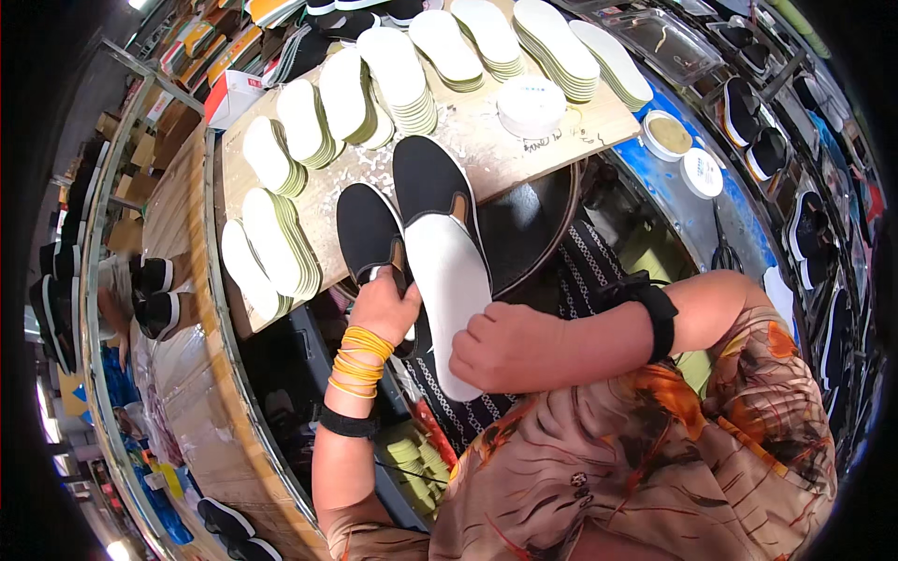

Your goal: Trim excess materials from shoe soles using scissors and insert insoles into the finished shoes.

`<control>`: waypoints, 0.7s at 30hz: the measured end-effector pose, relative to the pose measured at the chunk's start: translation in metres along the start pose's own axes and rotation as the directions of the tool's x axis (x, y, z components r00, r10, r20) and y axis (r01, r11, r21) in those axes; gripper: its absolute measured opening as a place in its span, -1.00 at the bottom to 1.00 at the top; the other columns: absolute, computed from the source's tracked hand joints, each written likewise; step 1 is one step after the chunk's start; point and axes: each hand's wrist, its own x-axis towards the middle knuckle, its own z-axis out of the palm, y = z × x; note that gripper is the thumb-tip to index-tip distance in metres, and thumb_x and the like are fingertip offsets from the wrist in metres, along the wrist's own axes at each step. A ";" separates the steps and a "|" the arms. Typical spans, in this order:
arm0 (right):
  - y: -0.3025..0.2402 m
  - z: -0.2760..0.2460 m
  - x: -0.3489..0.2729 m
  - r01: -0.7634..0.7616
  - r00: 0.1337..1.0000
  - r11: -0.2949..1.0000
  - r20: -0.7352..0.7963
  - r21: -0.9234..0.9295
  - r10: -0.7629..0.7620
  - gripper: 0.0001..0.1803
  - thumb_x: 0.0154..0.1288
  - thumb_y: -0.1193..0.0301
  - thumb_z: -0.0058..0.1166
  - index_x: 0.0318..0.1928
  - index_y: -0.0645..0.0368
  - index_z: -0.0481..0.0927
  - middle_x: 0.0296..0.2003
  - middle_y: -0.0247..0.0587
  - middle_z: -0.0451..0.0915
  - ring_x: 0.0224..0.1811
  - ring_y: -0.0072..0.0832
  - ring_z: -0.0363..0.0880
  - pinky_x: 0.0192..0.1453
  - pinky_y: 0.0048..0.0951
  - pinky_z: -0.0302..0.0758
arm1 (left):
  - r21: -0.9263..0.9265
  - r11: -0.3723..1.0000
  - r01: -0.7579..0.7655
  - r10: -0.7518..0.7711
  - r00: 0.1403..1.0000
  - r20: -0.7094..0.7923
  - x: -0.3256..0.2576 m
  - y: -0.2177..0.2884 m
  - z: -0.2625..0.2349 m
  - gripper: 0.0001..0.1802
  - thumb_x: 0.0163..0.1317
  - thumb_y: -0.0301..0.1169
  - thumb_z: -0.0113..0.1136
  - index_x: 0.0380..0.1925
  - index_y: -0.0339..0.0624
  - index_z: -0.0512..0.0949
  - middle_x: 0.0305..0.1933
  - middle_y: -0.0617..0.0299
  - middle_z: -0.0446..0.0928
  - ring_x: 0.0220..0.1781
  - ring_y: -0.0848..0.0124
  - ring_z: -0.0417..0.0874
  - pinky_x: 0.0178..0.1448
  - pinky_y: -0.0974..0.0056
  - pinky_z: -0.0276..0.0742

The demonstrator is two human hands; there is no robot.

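Note:
Two black slip-on shoes lie side by side, toes pointing away, on the near part of the wooden board. My left hand (385,307) is closed around the heel end of the left shoe (362,224). A long white insole (441,266) lies over the opening of the right shoe (426,173), its front end at the shoe's mouth. How far it reaches inside is hidden. The fingers of my right hand (505,346) are curled on the insole's heel end. Yellow rubber bands (360,360) circle my left wrist.
Stacks of white insoles (398,70) curve around the far and left sides of the wooden board (365,178). A white round tub (530,105) stands on it. On the blue surface at right are an opened tub (666,136), a lid (702,173) and scissors (722,245). Shoe racks (809,224) line the right.

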 end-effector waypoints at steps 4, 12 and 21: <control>0.010 -0.011 -0.005 -0.052 0.999 0.997 -0.007 0.063 0.053 -0.88 -0.11 0.37 0.04 -0.48 0.07 0.45 -0.57 -0.41 0.39 -0.55 -0.52 0.43 -0.50 -0.53 0.32 | 0.052 0.997 0.053 -0.050 0.998 -0.049 0.000 0.010 0.010 -0.47 0.08 -0.16 0.12 -0.15 -0.47 0.40 -0.32 -0.31 0.55 -0.20 -0.15 0.59 -0.08 -0.04 0.50; 0.011 -0.021 -0.004 0.063 0.993 0.998 -0.099 -0.001 -0.063 -0.82 -0.17 0.36 0.04 -0.47 0.12 0.40 -0.55 -0.40 0.29 -0.54 -0.54 0.33 -0.51 -0.54 0.29 | -0.037 0.974 -0.222 0.217 0.971 -0.101 0.010 0.011 0.028 -0.58 0.11 -0.25 0.12 -0.15 -0.39 0.41 -0.36 -0.21 0.58 -0.22 -0.07 0.62 -0.17 0.02 0.54; -0.003 -0.016 -0.009 0.084 0.995 0.996 -0.051 0.021 -0.083 -0.80 -0.19 0.32 0.02 -0.52 0.15 0.41 -0.56 -0.36 0.29 -0.54 -0.53 0.32 -0.57 -0.53 0.21 | 0.035 0.998 -0.056 0.056 0.998 -0.008 -0.020 0.019 0.009 -0.59 0.11 -0.23 0.10 -0.14 -0.33 0.39 -0.38 -0.23 0.56 -0.26 -0.12 0.60 -0.20 -0.05 0.50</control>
